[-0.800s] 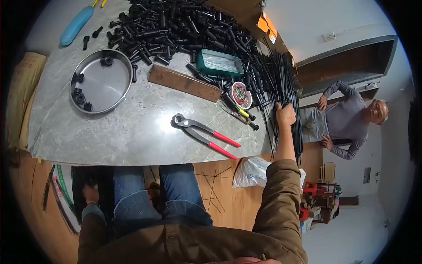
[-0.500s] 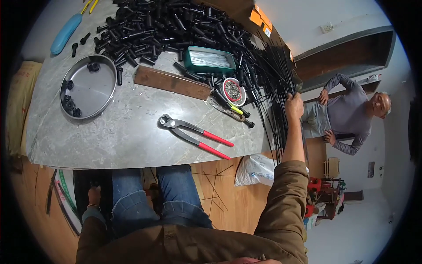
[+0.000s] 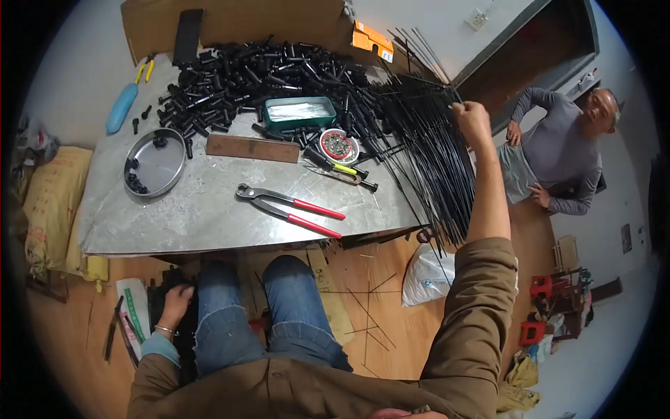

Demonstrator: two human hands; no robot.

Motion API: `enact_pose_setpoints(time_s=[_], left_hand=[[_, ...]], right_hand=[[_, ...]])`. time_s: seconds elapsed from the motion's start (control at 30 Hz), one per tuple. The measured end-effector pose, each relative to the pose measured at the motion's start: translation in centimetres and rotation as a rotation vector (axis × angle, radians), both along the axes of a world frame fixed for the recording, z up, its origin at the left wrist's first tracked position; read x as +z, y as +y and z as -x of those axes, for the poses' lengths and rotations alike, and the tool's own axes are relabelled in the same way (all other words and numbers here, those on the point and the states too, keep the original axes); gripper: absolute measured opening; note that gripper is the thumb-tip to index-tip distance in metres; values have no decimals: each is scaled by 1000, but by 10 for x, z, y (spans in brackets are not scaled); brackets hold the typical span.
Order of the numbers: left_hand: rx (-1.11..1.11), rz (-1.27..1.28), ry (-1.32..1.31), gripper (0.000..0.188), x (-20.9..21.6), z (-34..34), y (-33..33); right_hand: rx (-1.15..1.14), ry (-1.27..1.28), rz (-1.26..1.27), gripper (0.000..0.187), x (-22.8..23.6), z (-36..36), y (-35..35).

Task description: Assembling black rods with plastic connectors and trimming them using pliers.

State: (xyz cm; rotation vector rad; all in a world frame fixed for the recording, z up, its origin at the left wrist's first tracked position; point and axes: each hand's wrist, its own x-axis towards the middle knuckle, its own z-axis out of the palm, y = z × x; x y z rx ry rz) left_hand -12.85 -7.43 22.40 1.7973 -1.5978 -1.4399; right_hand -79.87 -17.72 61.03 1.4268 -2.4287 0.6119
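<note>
At the table's right edge, my right hand (image 3: 476,124) is raised with its fingers pinched at the upper ends of the thin black rods (image 3: 436,164). The rods lie fanned out in a thick bundle, their lower ends jutting past the table edge. Down beside my left thigh, my left hand (image 3: 178,304) has its fingers curled over a black item (image 3: 188,339); what they hold, if anything, is hidden. End-cutting pliers (image 3: 289,211) with red handles lie with jaws to the left on the grey table (image 3: 139,227). Behind them is a flat brown bar (image 3: 252,149).
Black bolts (image 3: 244,84) are heaped at the back. A green tray (image 3: 300,114) of thin silvery pieces and a small round bowl (image 3: 340,145) stand before them. Left is a round metal pan (image 3: 155,164). A person (image 3: 558,150) stands right, beyond a white sack (image 3: 427,276).
My right hand has moved up along the rods, which now lie more spread out. My left hand has come further into view. The whole view has shifted, showing more at the back.
</note>
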Motion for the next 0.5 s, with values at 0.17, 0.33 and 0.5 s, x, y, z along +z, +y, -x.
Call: enact_pose_setpoints(time_s=[0.17, 0.33, 0.5], left_hand=[[-218, -69, 367, 32, 133, 62, 0], [-668, -283, 1085, 48, 290, 190, 9], [-406, -19, 1273, 74, 340, 277, 11]], right_hand=[[244, -157, 131, 26, 52, -82, 22], [577, 150, 149, 25, 74, -184, 64], [803, 7, 110, 17, 49, -250, 111]])
